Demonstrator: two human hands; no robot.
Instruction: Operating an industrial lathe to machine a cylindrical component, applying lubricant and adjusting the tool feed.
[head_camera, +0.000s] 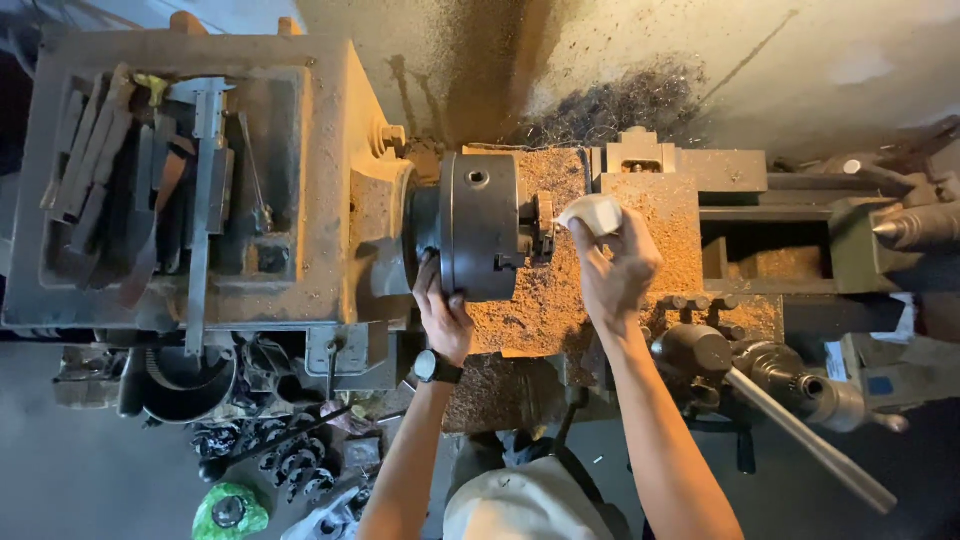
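I look down on a metal lathe. My left hand (443, 313), a watch on its wrist, rests on the lower edge of the round dark chuck (478, 224), fingers wrapped against its rim. My right hand (617, 268) pinches a small white piece, cloth or paper (594, 212), and holds it close to the chuck jaws (541, 226) on the right face of the chuck. What sits in the jaws is too small to make out.
Brown chips cover the lathe bed and carriage (650, 215). The headstock top (180, 180) holds a tray of tools and a caliper. The tailstock point (915, 228) is at far right. A long lever handle (810, 440) sticks out toward me. Gears (285, 460) lie on the floor.
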